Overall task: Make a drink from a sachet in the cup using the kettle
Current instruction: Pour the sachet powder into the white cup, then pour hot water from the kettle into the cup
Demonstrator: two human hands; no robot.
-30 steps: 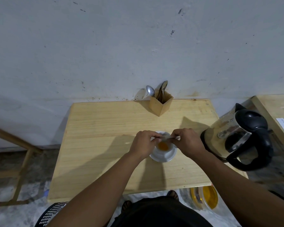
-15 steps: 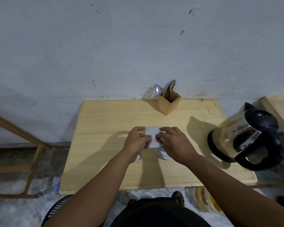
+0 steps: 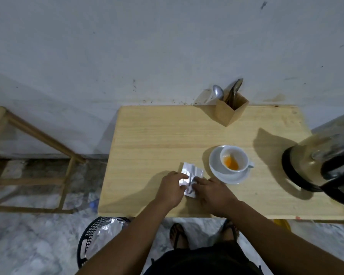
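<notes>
Sachet: crinkled silver foil sachet (image 3: 191,176) lay on the pale wooden table (image 3: 151,139), pinched by both hands.
Left hand (image 3: 172,188): fingers closed on it.
Right hand (image 3: 212,192): likewise gripping.
Cup: round white ceramic cup (image 3: 234,158) (orange powder inside) sat on a white saucer (image 3: 216,167), beside the glass-and-black kettle (image 3: 322,165).

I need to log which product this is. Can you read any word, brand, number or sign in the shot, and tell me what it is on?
None can be read.
Sachet, held by the left hand and right hand: bare silver foil, with a dark mark near the fingers too blurred to read.
Cup, saucer, kettle, wooden spoon holder: no lettering visible.
</notes>
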